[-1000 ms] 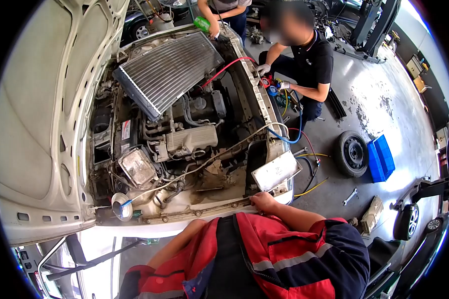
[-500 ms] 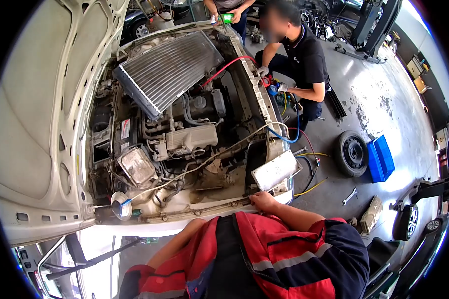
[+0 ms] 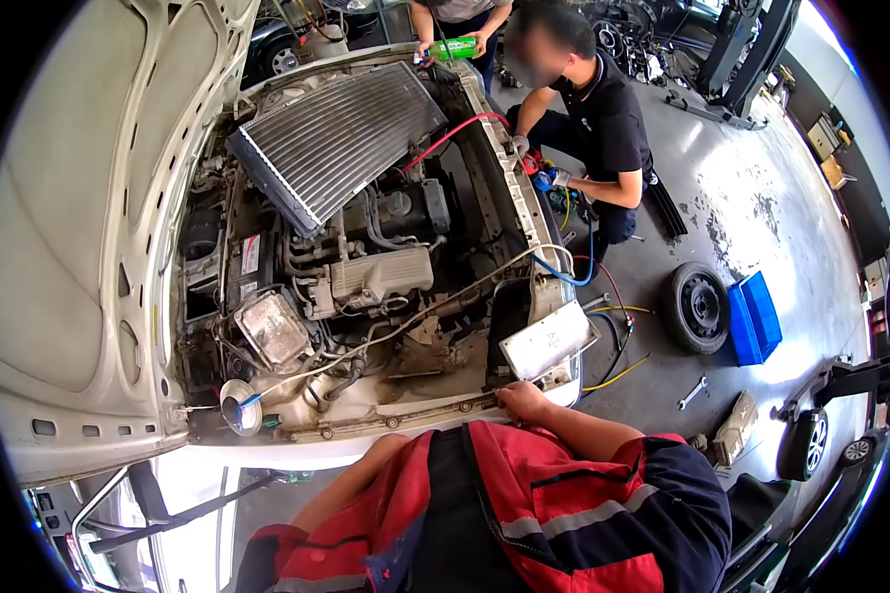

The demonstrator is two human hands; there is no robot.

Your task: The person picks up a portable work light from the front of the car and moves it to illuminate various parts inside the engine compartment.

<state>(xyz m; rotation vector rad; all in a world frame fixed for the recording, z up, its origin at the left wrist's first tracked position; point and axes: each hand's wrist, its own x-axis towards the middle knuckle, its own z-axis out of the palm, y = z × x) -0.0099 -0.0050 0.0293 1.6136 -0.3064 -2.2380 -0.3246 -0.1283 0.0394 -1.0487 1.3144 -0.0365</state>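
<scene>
My right hand (image 3: 523, 399) rests on the car's fender edge (image 3: 445, 410), beside a silvery metal box (image 3: 549, 341); its fingers look curled, and whether they hold anything is hidden. Of my left arm (image 3: 356, 481) only the forearm shows, leaning toward the fender; the hand itself is out of sight. In front of me lies the open engine bay with the engine (image 3: 381, 277), a radiator (image 3: 336, 138) laid across it, and a pale hose (image 3: 405, 326) running over it. A small round metal dish (image 3: 240, 407) sits at the left.
The raised hood (image 3: 69, 237) stands at the left. Across the car, a person (image 3: 603, 128) crouches with gauges (image 3: 544, 178) and coloured hoses; another person holds a green bottle (image 3: 453, 48). A wheel (image 3: 700, 306), blue crate (image 3: 755, 316) and wrench (image 3: 693, 392) lie on the floor.
The other person's green bottle has been brought to a level position, now held with both hands. The crouching person's head has shifted left. My arms look unchanged.
</scene>
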